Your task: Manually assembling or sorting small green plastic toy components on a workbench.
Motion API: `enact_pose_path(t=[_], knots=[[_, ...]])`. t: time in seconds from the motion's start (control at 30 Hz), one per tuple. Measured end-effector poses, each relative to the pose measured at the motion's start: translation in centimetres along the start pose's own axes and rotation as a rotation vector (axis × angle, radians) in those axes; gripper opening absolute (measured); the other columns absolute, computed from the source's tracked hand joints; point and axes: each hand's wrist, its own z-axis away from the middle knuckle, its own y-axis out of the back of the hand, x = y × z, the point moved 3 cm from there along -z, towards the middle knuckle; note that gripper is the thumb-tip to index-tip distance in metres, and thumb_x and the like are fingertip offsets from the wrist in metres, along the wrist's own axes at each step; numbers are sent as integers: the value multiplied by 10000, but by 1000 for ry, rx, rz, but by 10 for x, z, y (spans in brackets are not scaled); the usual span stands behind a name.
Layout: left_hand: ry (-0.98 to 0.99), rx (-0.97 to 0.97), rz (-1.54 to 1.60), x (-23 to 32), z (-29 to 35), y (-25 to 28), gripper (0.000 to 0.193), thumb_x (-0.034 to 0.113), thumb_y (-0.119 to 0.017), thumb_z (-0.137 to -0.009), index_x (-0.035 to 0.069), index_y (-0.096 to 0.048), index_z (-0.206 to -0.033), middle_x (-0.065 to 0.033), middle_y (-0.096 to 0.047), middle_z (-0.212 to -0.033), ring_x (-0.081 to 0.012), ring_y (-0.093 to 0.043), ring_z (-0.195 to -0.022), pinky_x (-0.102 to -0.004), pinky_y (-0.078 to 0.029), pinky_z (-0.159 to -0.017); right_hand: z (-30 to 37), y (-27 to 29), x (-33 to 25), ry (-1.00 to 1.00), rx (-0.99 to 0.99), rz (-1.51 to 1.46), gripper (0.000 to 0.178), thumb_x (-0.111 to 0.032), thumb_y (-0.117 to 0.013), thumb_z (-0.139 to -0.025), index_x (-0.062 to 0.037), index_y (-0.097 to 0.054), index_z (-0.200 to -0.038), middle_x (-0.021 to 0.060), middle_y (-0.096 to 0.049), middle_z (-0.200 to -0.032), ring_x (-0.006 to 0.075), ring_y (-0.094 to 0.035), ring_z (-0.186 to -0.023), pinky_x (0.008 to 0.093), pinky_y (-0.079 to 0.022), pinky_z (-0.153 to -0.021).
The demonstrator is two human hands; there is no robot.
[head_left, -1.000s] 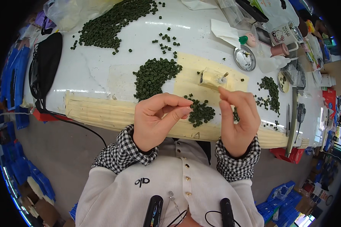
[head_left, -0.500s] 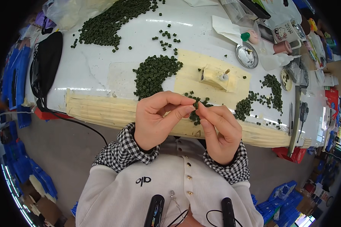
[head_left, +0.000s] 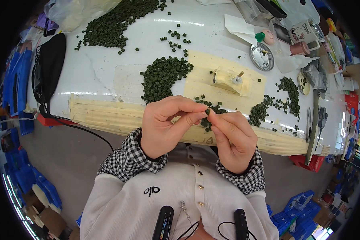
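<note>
Above the near edge of the table, my left hand (head_left: 161, 127) and my right hand (head_left: 236, 142) meet fingertip to fingertip. Between them is a small dark green ring-shaped part (head_left: 207, 112), pinched by thumb and forefinger; the fingertips partly cover it. A little heap of like green parts (head_left: 206, 125) lies just behind and below the fingers. Beyond my left hand sits a larger pile of green parts (head_left: 162, 78). Farther right, a block wrapped in cream tape (head_left: 228, 81), with a short upright peg, stands on a cream taped sheet (head_left: 200, 66).
A big green pile (head_left: 120, 26) lies far left, near a black cloth bag (head_left: 50, 68). More green parts (head_left: 290, 96) lie right. Back right hold a round metal lid (head_left: 261, 58), a white mug (head_left: 302, 34) and a squeeze bottle (head_left: 290, 64). Cream tape (head_left: 108, 116) covers the front edge.
My right hand has shifted very slightly to the right. Both hands keep their pinch on the small green part; the piles look the same.
</note>
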Motion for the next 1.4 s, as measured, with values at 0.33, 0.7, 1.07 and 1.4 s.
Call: enact_pose_path(t=[0.33, 0.7, 1.07, 1.4], knots=[[11, 10, 59, -2, 1, 0, 136, -42, -641, -850, -30, -675, -981, -106, -674, -902, -127, -654, -796, -232, -533, -708, 1, 1, -1, 12, 19, -7, 329, 66, -676, -768, 17, -660, -1092, 109, -629, -881, 225, -581, -730, 286, -476, -645], [37, 1, 74, -2, 2, 1, 131, -41, -639, -851, -33, -672, -978, -95, -672, -891, -117, -647, -786, -228, -531, -697, -1, -1, -4, 78, 45, 52, 345, 81, -684, -741, 17, -665, -1079, 100, -623, -843, 226, -580, -712, 293, -476, -625], [39, -18, 34, 0, 1, 2, 126, -33, -645, -848, -28, -676, -970, -92, -671, -867, -109, -637, -746, -225, -519, -666, -3, -1, -5, 131, 48, 74, 342, 86, -686, -728, 22, -671, -1064, 94, -625, -833, 219, -581, -703, 290, -475, -605], [89, 7, 55, -1, 3, 0, 118, -71, -598, -869, -53, -650, -974, -101, -660, -888, -127, -631, -780, -237, -530, -711, 2, -3, 0, 74, 48, 12, 349, 75, -679, -751, 6, -664, -1093, 94, -616, -846, 222, -576, -712, 291, -472, -628]])
